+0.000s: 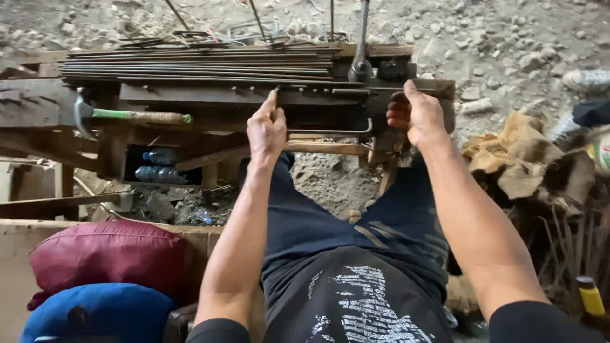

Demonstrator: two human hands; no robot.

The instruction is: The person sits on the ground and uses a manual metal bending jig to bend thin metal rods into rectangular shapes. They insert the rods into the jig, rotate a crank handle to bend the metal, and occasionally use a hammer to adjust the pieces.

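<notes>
We have one thin rod (pixel 330 133) lying along the front of the bench (pixel 38 105), its right end already bent up into a hook, while the bundle of straight rods (pixel 197 67) on top looks unworked. Our left hand (pixel 265 130) pinches the rod, fingers closed on it, arm stretched forward. Our right hand (pixel 416 114) curls around the bench's end by the upright lever (pixel 362 38), thumb raised.

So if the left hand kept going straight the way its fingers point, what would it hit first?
The left hand points away from the body, across the bench. Its fingers already touch a thin bent rod; just beyond lies the bundle of straight rods. Depth is hard to judge.
</notes>
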